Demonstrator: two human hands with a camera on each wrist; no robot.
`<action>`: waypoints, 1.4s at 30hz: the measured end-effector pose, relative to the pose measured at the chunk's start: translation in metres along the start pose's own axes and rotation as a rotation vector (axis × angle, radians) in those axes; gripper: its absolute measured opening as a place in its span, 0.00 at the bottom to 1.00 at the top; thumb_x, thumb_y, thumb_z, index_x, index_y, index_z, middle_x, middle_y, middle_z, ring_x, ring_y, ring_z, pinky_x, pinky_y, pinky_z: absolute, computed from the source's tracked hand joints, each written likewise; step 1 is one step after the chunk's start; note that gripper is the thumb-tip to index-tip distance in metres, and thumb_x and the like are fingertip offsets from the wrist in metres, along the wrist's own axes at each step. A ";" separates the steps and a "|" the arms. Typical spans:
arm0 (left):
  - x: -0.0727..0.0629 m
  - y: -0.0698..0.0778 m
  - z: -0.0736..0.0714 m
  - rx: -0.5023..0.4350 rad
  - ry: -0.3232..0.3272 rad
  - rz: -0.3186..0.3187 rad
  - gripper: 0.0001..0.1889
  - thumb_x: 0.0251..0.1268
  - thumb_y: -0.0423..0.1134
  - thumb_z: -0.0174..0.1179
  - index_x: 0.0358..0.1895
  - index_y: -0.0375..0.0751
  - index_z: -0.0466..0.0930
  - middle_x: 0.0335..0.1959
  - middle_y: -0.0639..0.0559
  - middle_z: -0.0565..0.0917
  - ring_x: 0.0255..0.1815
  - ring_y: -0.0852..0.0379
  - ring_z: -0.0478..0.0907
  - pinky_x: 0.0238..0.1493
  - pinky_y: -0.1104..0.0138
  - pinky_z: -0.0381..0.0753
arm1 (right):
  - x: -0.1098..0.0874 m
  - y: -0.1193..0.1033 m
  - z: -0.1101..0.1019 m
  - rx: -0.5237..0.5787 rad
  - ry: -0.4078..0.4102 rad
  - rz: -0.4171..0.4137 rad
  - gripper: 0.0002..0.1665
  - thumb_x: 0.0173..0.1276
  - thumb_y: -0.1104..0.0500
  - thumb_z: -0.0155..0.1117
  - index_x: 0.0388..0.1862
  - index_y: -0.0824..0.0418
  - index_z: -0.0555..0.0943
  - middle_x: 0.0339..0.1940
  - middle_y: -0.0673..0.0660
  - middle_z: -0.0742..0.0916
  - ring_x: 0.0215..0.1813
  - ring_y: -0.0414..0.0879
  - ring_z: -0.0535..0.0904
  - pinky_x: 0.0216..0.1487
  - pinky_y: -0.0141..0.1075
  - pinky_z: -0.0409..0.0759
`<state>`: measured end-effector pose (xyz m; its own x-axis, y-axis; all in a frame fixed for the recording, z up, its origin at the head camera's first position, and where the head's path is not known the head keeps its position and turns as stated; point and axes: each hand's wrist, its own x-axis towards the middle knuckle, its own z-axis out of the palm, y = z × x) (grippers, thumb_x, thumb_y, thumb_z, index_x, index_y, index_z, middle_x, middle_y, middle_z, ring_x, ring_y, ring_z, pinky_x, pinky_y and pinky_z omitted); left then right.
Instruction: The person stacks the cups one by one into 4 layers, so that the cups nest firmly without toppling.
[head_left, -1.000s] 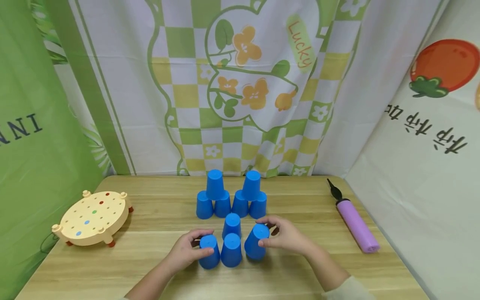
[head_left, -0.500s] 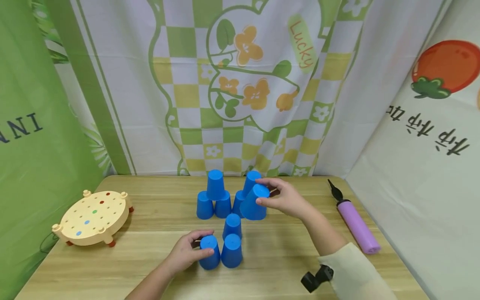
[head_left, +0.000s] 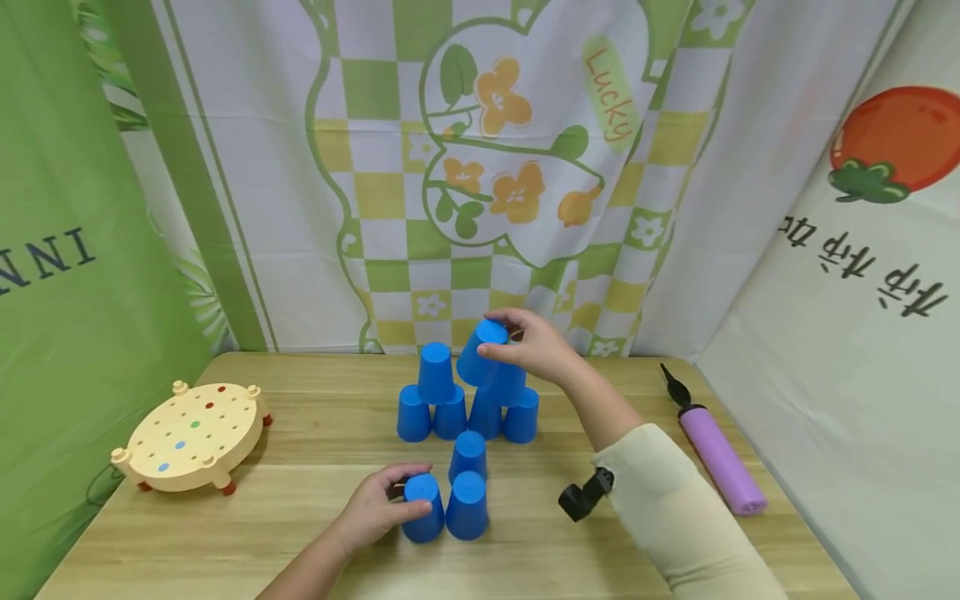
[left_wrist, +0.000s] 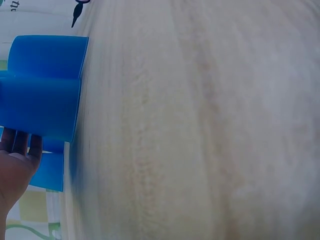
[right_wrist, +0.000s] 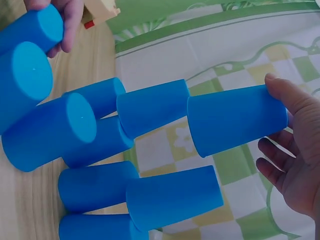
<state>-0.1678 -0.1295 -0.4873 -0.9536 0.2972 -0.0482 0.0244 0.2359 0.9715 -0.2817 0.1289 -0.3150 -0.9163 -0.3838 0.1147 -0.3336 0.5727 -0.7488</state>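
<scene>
My right hand (head_left: 536, 346) holds an upside-down blue cup (right_wrist: 235, 120) by its base end, raised and slightly tilted near the tops of the back cups. Under it, two upper cups, the left one (head_left: 435, 372) and the right one (head_left: 512, 383), each rest on a pair of upturned cups (head_left: 450, 414). In front, my left hand (head_left: 378, 504) curls thumb and fingers around a blue cup (head_left: 423, 510) standing on the table. Right beside that cup stands another blue cup (head_left: 467, 507), with a third cup (head_left: 469, 454) just behind it.
On the wooden table (head_left: 300, 425) a round cream pegboard stand (head_left: 195, 433) with short legs sits at the left. A purple hand pump (head_left: 720, 458) with a black nozzle lies at the right. A patterned curtain (head_left: 495, 292) hangs behind the table.
My right hand has lifted the front right cup off the table and carried it up and back, over the rear cups. The left hand has stayed on its cup.
</scene>
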 end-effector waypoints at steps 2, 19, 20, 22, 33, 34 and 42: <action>0.000 0.000 0.000 -0.001 0.000 -0.001 0.31 0.58 0.42 0.70 0.64 0.32 0.73 0.64 0.35 0.76 0.62 0.38 0.75 0.61 0.48 0.78 | 0.008 0.000 0.003 -0.002 -0.003 0.006 0.35 0.64 0.48 0.70 0.68 0.54 0.73 0.62 0.57 0.81 0.59 0.55 0.76 0.57 0.48 0.78; 0.000 -0.002 -0.002 0.006 -0.012 0.017 0.31 0.59 0.43 0.70 0.64 0.33 0.74 0.64 0.35 0.76 0.63 0.37 0.74 0.61 0.46 0.77 | 0.033 0.010 0.022 -0.187 -0.088 0.069 0.36 0.65 0.46 0.68 0.68 0.57 0.72 0.64 0.59 0.80 0.65 0.56 0.75 0.63 0.51 0.76; 0.000 -0.002 -0.002 0.007 -0.013 0.019 0.31 0.59 0.43 0.70 0.64 0.33 0.74 0.64 0.35 0.76 0.63 0.37 0.74 0.61 0.46 0.77 | 0.034 0.012 0.023 -0.198 -0.092 0.071 0.35 0.65 0.46 0.68 0.68 0.56 0.72 0.65 0.59 0.79 0.65 0.56 0.75 0.64 0.51 0.75; 0.000 -0.002 -0.002 0.008 -0.013 0.020 0.31 0.59 0.43 0.70 0.64 0.33 0.74 0.64 0.35 0.76 0.62 0.37 0.74 0.61 0.47 0.77 | 0.034 0.014 0.025 -0.220 -0.098 0.073 0.35 0.65 0.45 0.68 0.68 0.56 0.73 0.65 0.59 0.79 0.66 0.56 0.74 0.65 0.51 0.75; 0.000 -0.003 -0.002 0.015 -0.011 0.027 0.31 0.59 0.43 0.70 0.64 0.32 0.74 0.64 0.34 0.76 0.63 0.37 0.74 0.61 0.46 0.77 | 0.038 0.024 0.036 -0.233 -0.099 0.084 0.34 0.64 0.46 0.69 0.66 0.56 0.74 0.65 0.58 0.80 0.67 0.56 0.74 0.66 0.51 0.74; 0.000 -0.003 -0.002 0.012 -0.011 0.025 0.31 0.59 0.43 0.70 0.64 0.33 0.74 0.64 0.35 0.76 0.63 0.37 0.74 0.62 0.46 0.76 | 0.038 0.025 0.036 -0.235 -0.099 0.083 0.34 0.64 0.46 0.69 0.66 0.56 0.74 0.65 0.58 0.80 0.67 0.56 0.74 0.66 0.51 0.74; 0.000 -0.003 -0.002 0.002 -0.009 0.003 0.31 0.59 0.44 0.70 0.64 0.34 0.74 0.65 0.36 0.75 0.63 0.38 0.74 0.61 0.46 0.77 | 0.038 0.025 0.039 -0.275 -0.105 0.091 0.36 0.65 0.45 0.68 0.68 0.56 0.73 0.66 0.58 0.79 0.68 0.56 0.74 0.67 0.52 0.74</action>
<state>-0.1688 -0.1320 -0.4899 -0.9507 0.3064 -0.0474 0.0280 0.2371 0.9711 -0.3163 0.1006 -0.3551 -0.9218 -0.3868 -0.0234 -0.3123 0.7773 -0.5462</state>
